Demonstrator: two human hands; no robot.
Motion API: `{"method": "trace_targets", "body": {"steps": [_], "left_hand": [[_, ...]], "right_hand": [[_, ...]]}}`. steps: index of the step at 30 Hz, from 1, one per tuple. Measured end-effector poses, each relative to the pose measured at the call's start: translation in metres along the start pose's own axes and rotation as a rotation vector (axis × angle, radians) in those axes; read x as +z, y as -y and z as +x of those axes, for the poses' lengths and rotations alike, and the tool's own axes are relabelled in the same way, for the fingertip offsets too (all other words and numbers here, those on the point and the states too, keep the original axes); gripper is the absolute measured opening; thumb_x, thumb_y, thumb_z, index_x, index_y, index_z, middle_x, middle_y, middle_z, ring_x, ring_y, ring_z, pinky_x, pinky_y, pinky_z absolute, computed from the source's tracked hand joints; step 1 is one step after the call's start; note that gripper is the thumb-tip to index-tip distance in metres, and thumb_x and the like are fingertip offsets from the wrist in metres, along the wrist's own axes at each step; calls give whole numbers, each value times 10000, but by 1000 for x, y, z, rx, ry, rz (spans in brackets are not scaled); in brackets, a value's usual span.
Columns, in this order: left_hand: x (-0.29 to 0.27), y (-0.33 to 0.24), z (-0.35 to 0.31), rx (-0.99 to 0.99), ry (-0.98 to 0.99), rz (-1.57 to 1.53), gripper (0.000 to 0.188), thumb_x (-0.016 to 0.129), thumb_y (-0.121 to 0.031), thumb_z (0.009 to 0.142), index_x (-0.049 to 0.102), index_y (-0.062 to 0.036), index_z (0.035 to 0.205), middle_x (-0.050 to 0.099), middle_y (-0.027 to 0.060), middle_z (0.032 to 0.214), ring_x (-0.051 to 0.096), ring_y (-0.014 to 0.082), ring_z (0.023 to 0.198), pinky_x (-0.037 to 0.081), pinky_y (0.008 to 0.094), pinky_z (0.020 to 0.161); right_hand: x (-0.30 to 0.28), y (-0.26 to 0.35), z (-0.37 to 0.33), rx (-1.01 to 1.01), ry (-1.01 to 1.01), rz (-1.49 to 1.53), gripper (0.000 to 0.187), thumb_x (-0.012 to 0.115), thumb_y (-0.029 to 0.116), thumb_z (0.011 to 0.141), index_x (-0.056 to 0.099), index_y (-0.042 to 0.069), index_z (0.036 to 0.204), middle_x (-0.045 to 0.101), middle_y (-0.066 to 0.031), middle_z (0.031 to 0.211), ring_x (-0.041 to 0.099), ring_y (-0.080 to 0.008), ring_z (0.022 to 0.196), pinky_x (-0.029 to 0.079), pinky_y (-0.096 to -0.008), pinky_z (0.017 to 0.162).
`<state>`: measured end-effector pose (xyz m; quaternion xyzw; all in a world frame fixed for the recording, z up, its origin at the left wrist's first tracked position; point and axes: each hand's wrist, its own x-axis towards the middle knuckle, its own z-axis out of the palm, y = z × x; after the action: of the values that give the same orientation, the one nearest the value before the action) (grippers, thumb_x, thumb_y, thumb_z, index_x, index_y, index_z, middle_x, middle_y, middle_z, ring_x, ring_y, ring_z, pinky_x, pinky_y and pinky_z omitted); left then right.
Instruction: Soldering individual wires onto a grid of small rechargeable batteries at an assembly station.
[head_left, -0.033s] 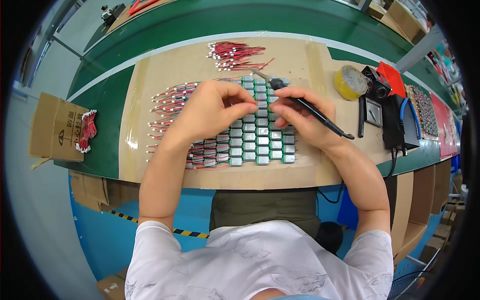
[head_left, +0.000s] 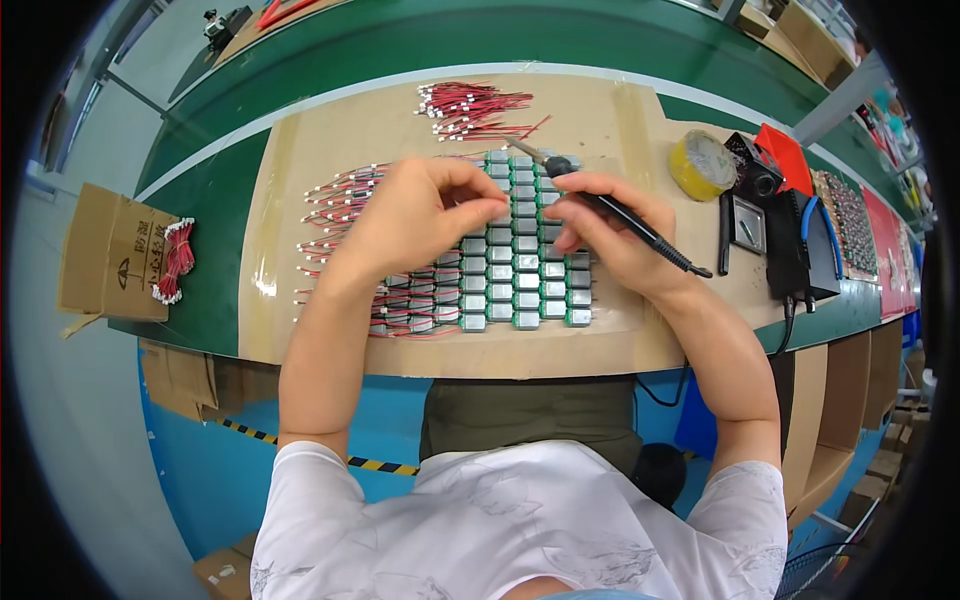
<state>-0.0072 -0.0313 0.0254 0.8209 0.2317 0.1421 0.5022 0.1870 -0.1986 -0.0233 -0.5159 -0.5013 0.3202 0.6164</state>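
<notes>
My left hand [head_left: 425, 215] hovers above rows of small silver motor-like blocks [head_left: 526, 264] with green ends. Its thumb and forefinger are pinched together; whatever lies between them is too small or hidden to make out. Across from it, my right hand [head_left: 630, 245] holds a black soldering iron [head_left: 648, 238], the handle lying over the hand and the metal tip pointing up and left. The right thumb and fingertips curl close together beside the blocks. Red and black wires with white connectors [head_left: 330, 215] fan out from the blocks on the left, partly covered by my left hand and forearm.
Loose red wires [head_left: 475, 105] lie at the far side of the cardboard sheet [head_left: 640, 340]. A carton [head_left: 115, 255] with a wire bundle [head_left: 175, 262] stands left. On the right are a yellow round tin [head_left: 700, 166], a black box [head_left: 790, 245], blue-handled pliers [head_left: 823, 235] and a red tray [head_left: 783, 158].
My left hand has drawn slightly left, so the gap between the two hands is a little wider. The soldering iron stays in my right hand.
</notes>
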Motion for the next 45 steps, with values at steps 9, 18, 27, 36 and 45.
{"method": "trace_targets", "body": {"steps": [9, 18, 27, 36, 45], "left_hand": [[-17, 9, 7, -25, -53, 150, 134, 769, -44, 916, 757, 54, 1006, 761, 62, 854, 671, 83, 764, 549, 245, 692], [-13, 26, 9, 112, -29, 365, 108, 764, -56, 859, 707, 32, 888, 706, 97, 785, 659, 161, 705, 539, 307, 664], [-12, 32, 12, 200, 13, 438, 108, 753, -24, 835, 669, 43, 847, 679, 124, 840, 680, 212, 758, 554, 337, 700], [-11, 34, 14, 197, 18, 430, 105, 752, -18, 836, 668, 43, 853, 664, 122, 856, 674, 215, 762, 549, 336, 701], [-12, 33, 13, 174, 19, 438, 106, 754, -21, 840, 669, 42, 851, 662, 118, 851, 671, 215, 757, 549, 337, 701]], "right_hand": [[-17, -5, 3, -79, -33, -88, 422, 652, 83, 1034, 580, -44, 1431, 762, -182, 999, 727, -167, 753, 621, -303, 741], [-16, -4, -2, -73, -31, -133, 205, 682, -15, 955, 727, -63, 1149, 742, -120, 927, 718, -130, 708, 592, -249, 654], [-16, -10, -1, -82, 6, -131, 201, 676, -33, 935, 730, -72, 1125, 739, -118, 928, 733, -138, 717, 606, -256, 653], [-15, -10, 0, -100, 0, -122, 193, 690, -13, 938, 741, -62, 1118, 742, -132, 953, 746, -148, 753, 589, -242, 626], [-14, -10, 1, -138, 30, -161, 195, 698, -8, 933, 746, -54, 1115, 743, -129, 934, 743, -148, 749, 584, -239, 618]]}}
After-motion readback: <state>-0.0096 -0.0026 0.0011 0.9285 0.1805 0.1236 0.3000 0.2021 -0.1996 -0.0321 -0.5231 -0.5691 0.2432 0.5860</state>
